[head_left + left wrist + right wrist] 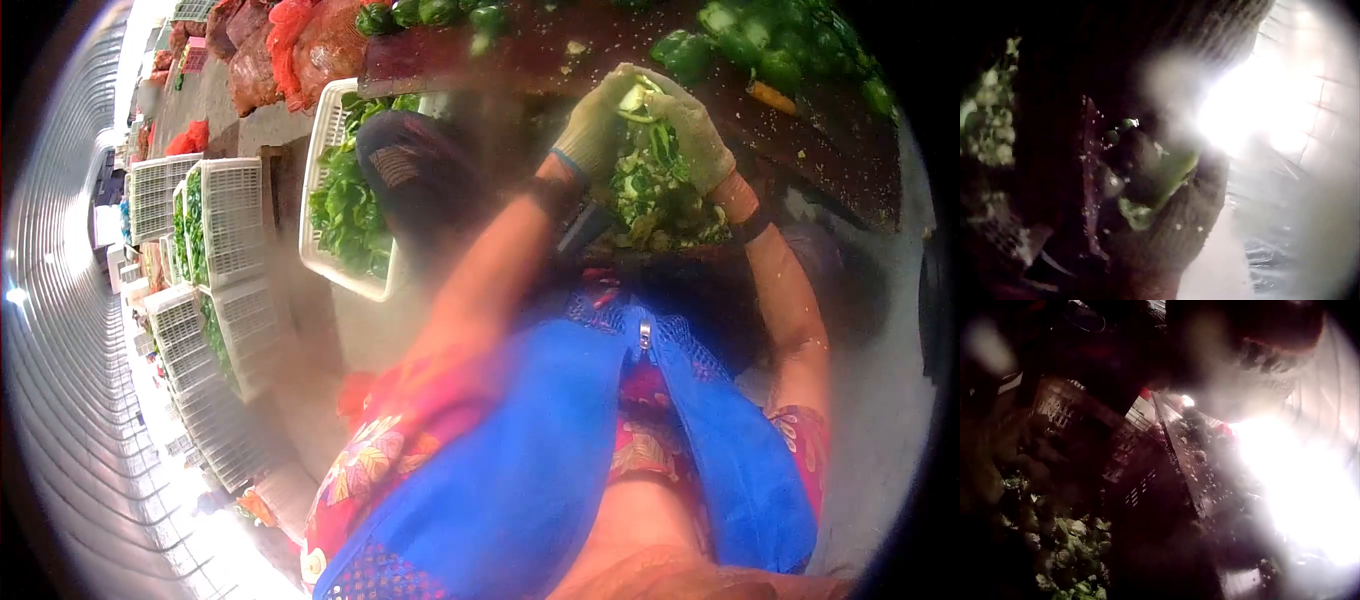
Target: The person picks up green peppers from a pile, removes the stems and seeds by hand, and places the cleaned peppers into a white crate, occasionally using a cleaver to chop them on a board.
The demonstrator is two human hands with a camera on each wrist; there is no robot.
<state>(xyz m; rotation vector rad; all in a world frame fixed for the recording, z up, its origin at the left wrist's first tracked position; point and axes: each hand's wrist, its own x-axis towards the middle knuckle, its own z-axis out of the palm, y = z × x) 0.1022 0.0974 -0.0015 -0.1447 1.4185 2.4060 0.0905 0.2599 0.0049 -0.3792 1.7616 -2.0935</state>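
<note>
Both hands wear pale knit gloves and meet over a heap of chopped green scraps in the head view. Between their fingertips is a cut green pepper, its pale inside showing. My left hand grips it from the left, and my right hand holds it from the right with curled fingers. In the left wrist view, a green pepper piece shows against the dark glove. Below the hands lie the pepper scraps, also seen in the right wrist view as scraps.
Whole green peppers lie on the dark, seed-strewn table. A white crate of green pieces stands left of a dark-clothed knee. Stacked white crates and filled mesh sacks stand farther left.
</note>
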